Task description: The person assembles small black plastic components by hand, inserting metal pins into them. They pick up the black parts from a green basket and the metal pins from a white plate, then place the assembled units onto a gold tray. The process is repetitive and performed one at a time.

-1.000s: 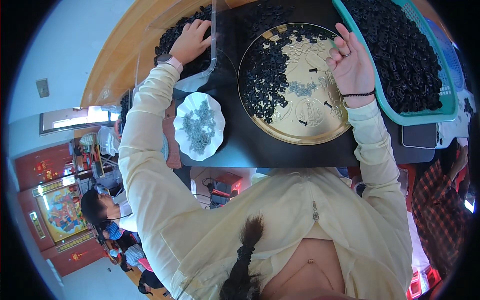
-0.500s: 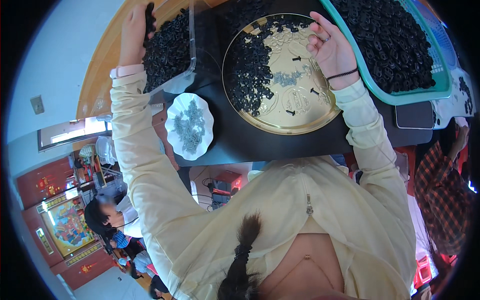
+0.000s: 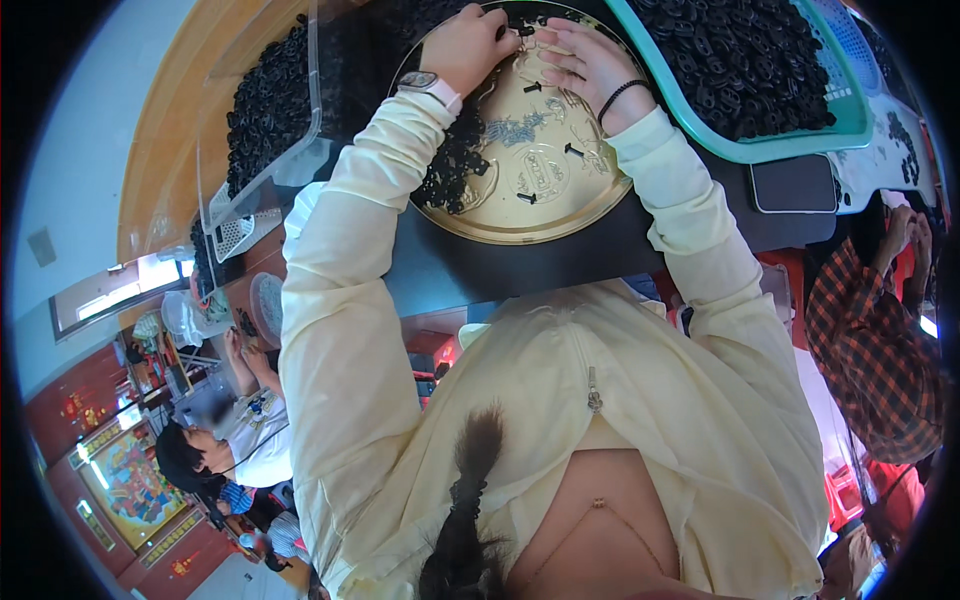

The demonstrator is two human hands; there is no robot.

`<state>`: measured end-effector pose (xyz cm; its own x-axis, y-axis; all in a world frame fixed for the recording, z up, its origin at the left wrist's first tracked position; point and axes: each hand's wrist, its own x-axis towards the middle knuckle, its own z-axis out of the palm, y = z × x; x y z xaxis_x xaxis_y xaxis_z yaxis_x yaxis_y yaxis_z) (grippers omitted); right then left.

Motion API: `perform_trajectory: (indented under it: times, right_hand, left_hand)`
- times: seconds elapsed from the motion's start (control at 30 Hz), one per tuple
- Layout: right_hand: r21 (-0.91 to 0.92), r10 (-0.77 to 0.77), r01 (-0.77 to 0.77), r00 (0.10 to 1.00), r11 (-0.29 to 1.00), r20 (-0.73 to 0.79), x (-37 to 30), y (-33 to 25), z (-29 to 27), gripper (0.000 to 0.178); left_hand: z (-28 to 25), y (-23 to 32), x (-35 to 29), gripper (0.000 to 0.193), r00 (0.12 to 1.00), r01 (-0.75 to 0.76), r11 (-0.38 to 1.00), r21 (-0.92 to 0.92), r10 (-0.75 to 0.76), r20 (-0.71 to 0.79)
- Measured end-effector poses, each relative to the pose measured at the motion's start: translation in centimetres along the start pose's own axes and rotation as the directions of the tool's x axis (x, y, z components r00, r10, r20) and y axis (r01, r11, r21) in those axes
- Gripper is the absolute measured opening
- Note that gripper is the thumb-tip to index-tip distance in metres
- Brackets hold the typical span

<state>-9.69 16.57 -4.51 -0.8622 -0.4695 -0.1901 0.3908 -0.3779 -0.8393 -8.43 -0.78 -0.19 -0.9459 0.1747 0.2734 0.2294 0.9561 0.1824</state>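
Note:
On the dark table lies a round gold tray (image 3: 590,200), with small black plastic parts (image 3: 455,165) heaped along its left side. A cluster of small silvery metal pieces (image 3: 515,130) sits mid-tray, and a few black T-shaped parts (image 3: 574,151) lie apart from the heap. My left hand (image 3: 465,52) is over the tray's far part, fingers closed around small black parts whose exact shape is partly hidden. Close to its right is my right hand (image 3: 590,70), fingers stretched and apart, with nothing visible in them.
A clear plastic bin (image 3: 317,80) of black parts stands at the left. A teal basket (image 3: 745,150) heaped with black oval parts is at the right, a phone (image 3: 795,185) below it. My left sleeve mostly covers a white bowl (image 3: 298,208). People sit at both sides.
My left hand has swung right from the clear bin to the gold tray, carrying black parts. My right hand has shifted slightly left and down; the whole view has moved a little.

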Motion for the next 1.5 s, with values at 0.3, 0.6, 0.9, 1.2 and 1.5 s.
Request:
perform_trajectory:
  times: [0.3,0.6,0.9,1.2,1.5]
  right_hand:
    - [0.100,0.069,-0.067,0.997,0.993,-0.018,-0.2,-0.3,0.7,0.039]
    - [0.159,0.070,-0.074,0.997,0.984,0.030,-0.7,-1.2,1.0,0.029]
    - [0.112,0.031,-0.029,0.999,0.993,-0.009,-1.1,-1.6,1.0,0.023]
    - [-0.821,-0.397,0.462,0.859,0.335,0.322,0.4,0.7,0.5,0.024]
    - [-0.900,-0.433,0.413,0.792,-0.138,0.430,0.3,2.0,2.0,0.017]
  left_hand:
    - [1.3,-3.5,0.0,0.033,0.980,0.200,0.611,-0.766,-0.142,0.142]
    - [-0.7,-4.4,-2.2,0.026,0.946,0.254,0.608,-0.752,-0.318,0.063]
    - [-2.0,-1.4,-7.4,0.020,0.979,-0.196,0.969,-0.147,0.202,0.026]
    - [-0.5,-1.5,-9.0,0.016,0.980,0.082,0.967,-0.243,-0.123,-0.158]
    - [-1.2,-1.0,-9.3,0.017,0.938,0.078,0.993,-0.091,-0.104,-0.332]
